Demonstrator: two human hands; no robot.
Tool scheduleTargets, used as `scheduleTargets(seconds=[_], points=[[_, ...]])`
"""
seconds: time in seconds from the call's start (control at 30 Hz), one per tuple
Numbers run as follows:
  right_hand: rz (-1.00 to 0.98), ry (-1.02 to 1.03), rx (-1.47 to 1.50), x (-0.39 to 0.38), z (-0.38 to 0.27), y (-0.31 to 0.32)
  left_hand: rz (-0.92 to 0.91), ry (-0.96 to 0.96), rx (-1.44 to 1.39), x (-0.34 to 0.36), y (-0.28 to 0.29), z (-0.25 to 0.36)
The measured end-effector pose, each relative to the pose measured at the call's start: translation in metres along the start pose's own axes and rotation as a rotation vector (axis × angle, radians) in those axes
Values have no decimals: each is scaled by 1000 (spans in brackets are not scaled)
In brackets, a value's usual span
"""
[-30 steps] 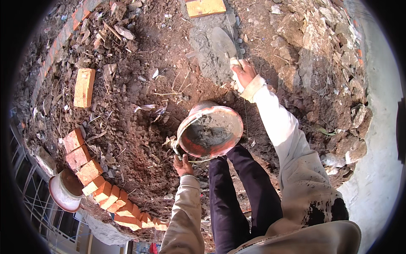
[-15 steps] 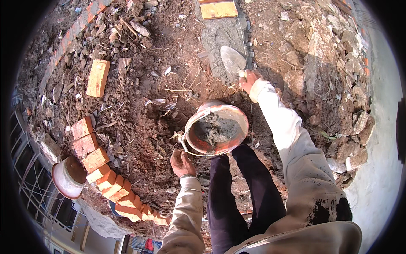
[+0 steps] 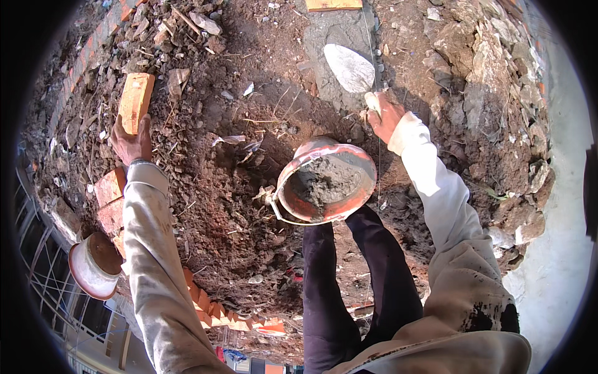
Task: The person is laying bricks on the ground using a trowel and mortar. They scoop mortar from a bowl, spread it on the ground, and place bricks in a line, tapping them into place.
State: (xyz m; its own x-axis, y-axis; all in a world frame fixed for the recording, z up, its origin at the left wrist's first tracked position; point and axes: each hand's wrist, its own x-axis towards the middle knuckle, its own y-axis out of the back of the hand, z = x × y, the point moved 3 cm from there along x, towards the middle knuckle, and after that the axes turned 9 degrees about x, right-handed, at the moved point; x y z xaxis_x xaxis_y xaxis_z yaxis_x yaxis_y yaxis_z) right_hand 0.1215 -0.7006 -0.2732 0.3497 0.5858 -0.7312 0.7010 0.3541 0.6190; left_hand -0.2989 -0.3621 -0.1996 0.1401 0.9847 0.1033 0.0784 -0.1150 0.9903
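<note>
- One orange brick (image 3: 137,98) on rubble-strewn soil (image 3: 205,156), left side; likely heavy, rigid, rough, corners chippable; best held across its long sides.
- Left hand (image 3: 132,143): thumb and fingers part-spread astride near end; cannot tell how firmly.
- Right hand (image 3: 387,118): curled round trowel (image 3: 350,67), blade over grey mortar strip (image 3: 333,30).

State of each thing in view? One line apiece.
Left grip: around near end of single brick; tightness unclear
Right grip: closed on trowel
Trowel: blade over mortar bed; contact unclear
Single brick: lying on rubble
Bucket: tilted, holding mortar, handle lowered
Mortar bed: spread, uneven
Far brick: partly out of picture
String: straight
Brick row: partly hidden by left sleeve
</note>
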Motion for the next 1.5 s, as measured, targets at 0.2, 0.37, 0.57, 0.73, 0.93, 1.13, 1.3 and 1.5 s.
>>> scheduleTargets(seconds=[0.2, 0.37, 0.57, 0.73, 0.93, 1.13, 1.3, 1.5], points=[[-190, 263, -576, 23, 22, 16, -239, -219, 68, 55, -42, -36], [-125, 275, -801, 71, 13, 67, -211, -266, 166, 73, -59, -41], [142, 225, -660, 109, -7, 97, -300, -186, 320, 84, -64, -33], [121, 99, -319, 84, 25, 56, -369, -168, 274, 79, -51, -11], [411, 205, 543, -65, 76, -14, 4, -286, -219, 4, 1, 70], [453, 93, 773, -98, 80, -58, -162, -677, -361, -51, -43, 256], [478, 120, 1015, -69, 91, -48, -200, -767, -367, -74, -127, 374], [656, 125, 1247, -55, 107, -28, -143, -795, -357, -64, -175, 426]])
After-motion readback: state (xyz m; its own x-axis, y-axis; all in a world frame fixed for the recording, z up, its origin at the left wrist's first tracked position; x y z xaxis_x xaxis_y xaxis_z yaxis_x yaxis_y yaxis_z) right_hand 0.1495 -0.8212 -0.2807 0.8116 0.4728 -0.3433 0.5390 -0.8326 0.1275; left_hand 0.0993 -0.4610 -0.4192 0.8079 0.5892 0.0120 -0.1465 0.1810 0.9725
